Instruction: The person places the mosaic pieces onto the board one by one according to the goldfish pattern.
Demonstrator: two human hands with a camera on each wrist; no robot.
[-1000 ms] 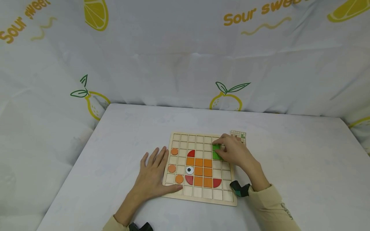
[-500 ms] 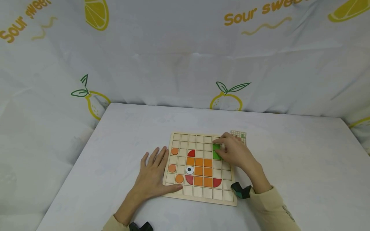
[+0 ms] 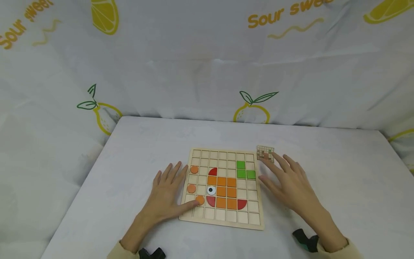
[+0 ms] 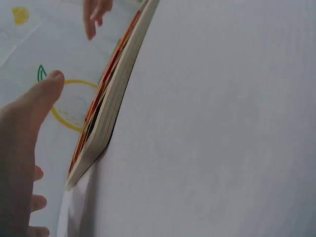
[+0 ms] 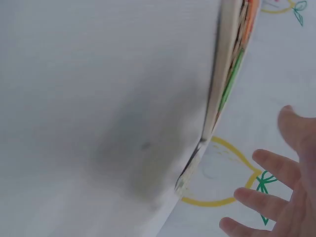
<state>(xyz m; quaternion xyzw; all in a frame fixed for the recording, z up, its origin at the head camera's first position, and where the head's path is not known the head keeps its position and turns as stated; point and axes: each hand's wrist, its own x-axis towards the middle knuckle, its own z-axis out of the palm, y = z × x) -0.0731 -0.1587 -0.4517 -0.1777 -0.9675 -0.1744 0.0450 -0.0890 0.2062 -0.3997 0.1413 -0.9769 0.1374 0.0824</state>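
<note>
A wooden grid board [image 3: 223,225] lies on the white table. Orange squares [image 3: 221,191], red quarter-circles [image 3: 242,204], a white eye disc [image 3: 211,190] and orange discs [image 3: 191,188] sit in its cells. Three green squares [image 3: 241,173] form an L near the upper right corner. My left hand [image 3: 166,198] rests spread at the board's left edge, its thumb reaching over the lower orange disc. Holding nothing, my right hand [image 3: 292,187] hovers right of the board with fingers apart. Its index fingertip is near a small pattern card [image 3: 266,148]; contact cannot be told.
The white table [image 3: 349,162] extends around the board. Behind it hangs a pale cloth [image 3: 194,72] printed with lemons and lettering. A black wrist strap [image 3: 305,240] shows on the right arm, another [image 3: 152,253] on the left.
My right hand has left the green squares and moved right, off the board, its fingers spreading. The third green square and more of the card now show. My left thumb has shifted slightly up.
</note>
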